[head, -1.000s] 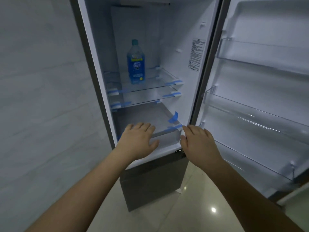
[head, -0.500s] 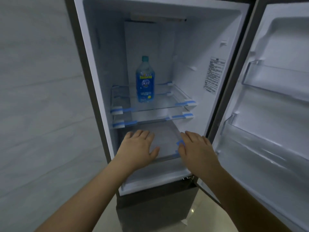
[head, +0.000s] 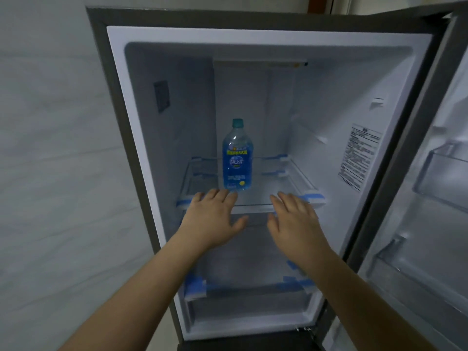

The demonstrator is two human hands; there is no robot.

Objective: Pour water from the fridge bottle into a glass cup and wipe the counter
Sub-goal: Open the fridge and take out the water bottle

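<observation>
Marbled wall panel (head: pixel 50 173) at far left, blank and out of play. Next, open fridge (head: pixel 116 122), grey shell, white liner, unlit inside. Left hand (head: pixel 214 219) raised before the upper glass shelf (head: pixel 298 181), palm down, fingers spread, clamped on nothing; fingertips overlapping the foot of the blue-labelled water bottle (head: pixel 236 158) in this view, contact or mere overlap impossible to tell. Bottle upright, teal cap on, standing toward the back of that shelf, a little left of centre. Right hand (head: pixel 295 219) just beside the left, likewise flat, fingers splayed, holding nothing, over the shelf's front edge. Blue tape (head: pixel 310 197) on the shelf corners, more on the lower shelf. Printed sticker (head: pixel 359 158) on the right inner wall. Swung-open door (head: pixel 440 186) at far right, clear bins bare.

Judged stage: reaching in, bottle not yet gripped; no cup or counter in view.

Risks from here: bottle nudged at its base by flat fingers and tipped backward on smooth glass; tall narrow body likely top-heavy if full; possibly cold and slick, so liable to slip from a loose grip; cap or neck knocked against the shelf edge on the way out.
</observation>
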